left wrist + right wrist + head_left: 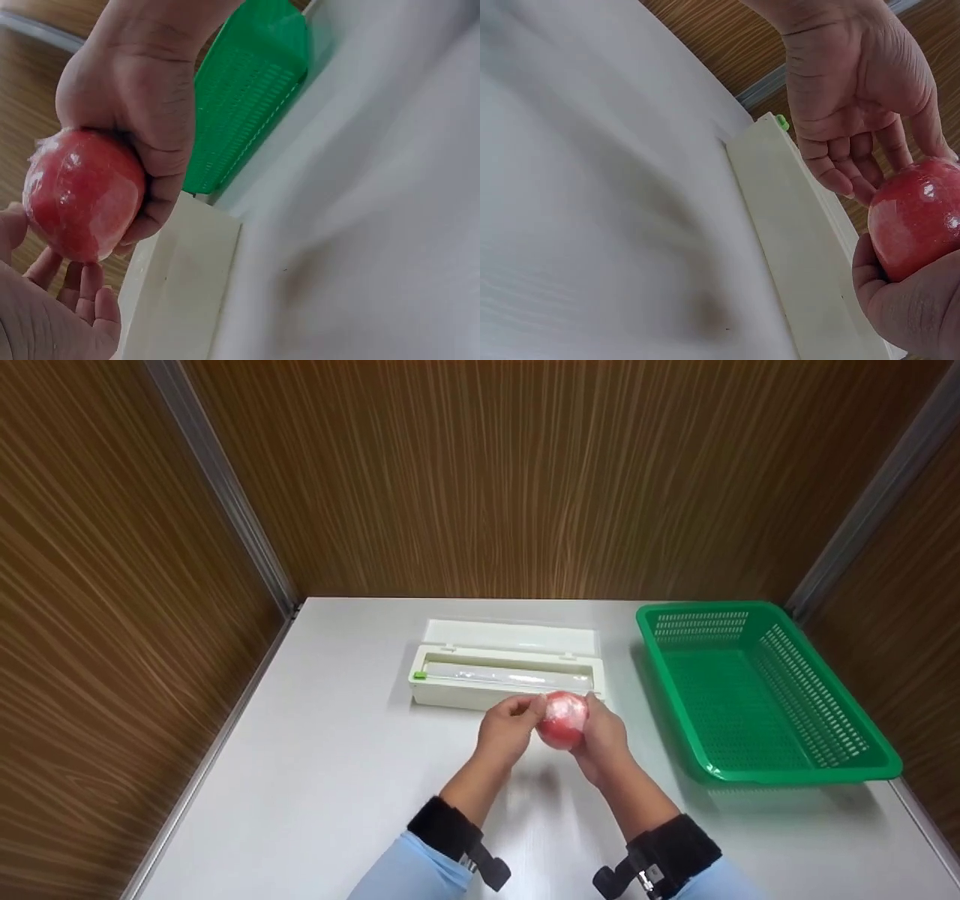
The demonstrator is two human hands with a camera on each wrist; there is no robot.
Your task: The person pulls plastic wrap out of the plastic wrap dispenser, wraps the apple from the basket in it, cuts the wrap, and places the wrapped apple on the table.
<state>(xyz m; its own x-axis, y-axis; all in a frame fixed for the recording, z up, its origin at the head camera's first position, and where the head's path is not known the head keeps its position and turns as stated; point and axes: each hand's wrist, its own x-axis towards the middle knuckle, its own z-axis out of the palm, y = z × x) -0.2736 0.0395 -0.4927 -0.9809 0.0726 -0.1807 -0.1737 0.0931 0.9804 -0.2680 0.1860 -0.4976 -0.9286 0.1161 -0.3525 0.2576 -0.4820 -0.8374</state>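
Note:
A round red fruit (562, 721), apple-like and covered in clear cling film, is held above the table between both hands. My right hand (604, 737) grips its right side, with curled fingers around it in the left wrist view. From the left, my left hand (506, 733) pinches at the fruit with thumb and fingertips. The film looks tight and shiny, with a ragged bit at one edge in the left wrist view. Just beyond the hands stands a white cling film dispenser (457, 697), its lid (510, 634) raised and the film roll (510, 675) showing inside.
A green plastic basket (697, 742) with slotted sides stands on the right of the white table (315, 780). The dispenser carries a green slider (420, 676) at its left end. Wood-grain panels (480, 480) enclose the table at the back and sides.

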